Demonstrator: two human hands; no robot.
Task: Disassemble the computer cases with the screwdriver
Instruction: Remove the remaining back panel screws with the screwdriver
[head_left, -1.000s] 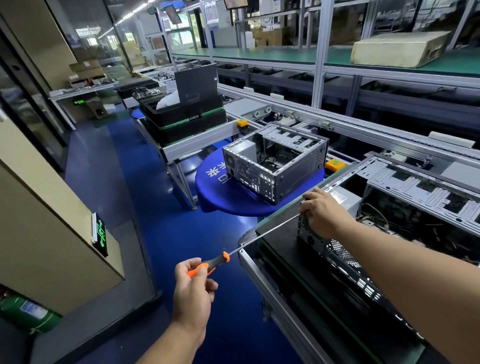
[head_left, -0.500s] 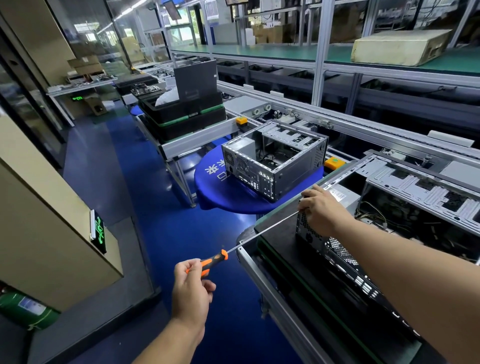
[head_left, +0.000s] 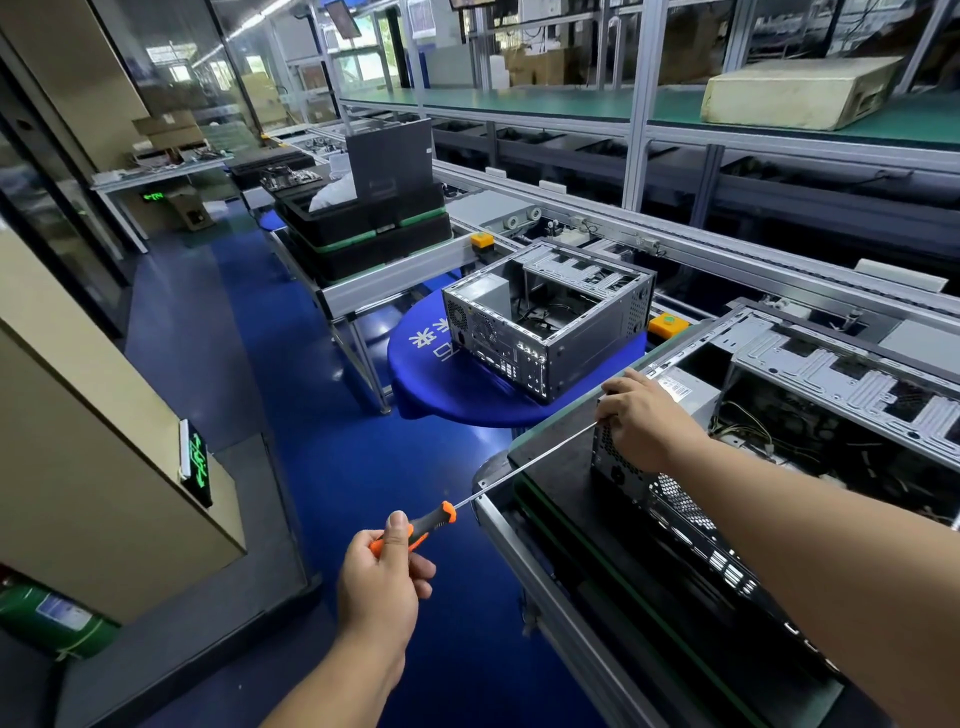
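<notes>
An open grey computer case (head_left: 810, 415) lies on the bench at the right, its perforated rear panel facing me. My left hand (head_left: 382, 577) grips the orange-and-black handle of a long screwdriver (head_left: 519, 473). The thin shaft runs up and right to the case's rear corner. There my right hand (head_left: 641, 421) rests with fingers curled around the shaft tip; the tip and any screw are hidden under it. A second open case (head_left: 545, 322) stands on a round blue stool (head_left: 431, 384) further back.
Stacked black trays (head_left: 363, 228) with a dark box sit on a conveyor table at the back. A roller conveyor (head_left: 727, 254) runs along the right. A beige cabinet (head_left: 78, 441) with a green sign stands left. Blue floor (head_left: 249, 338) lies between them.
My left hand has shifted on the handle, thumb now up along it. The screwdriver and my right hand stay at the case corner.
</notes>
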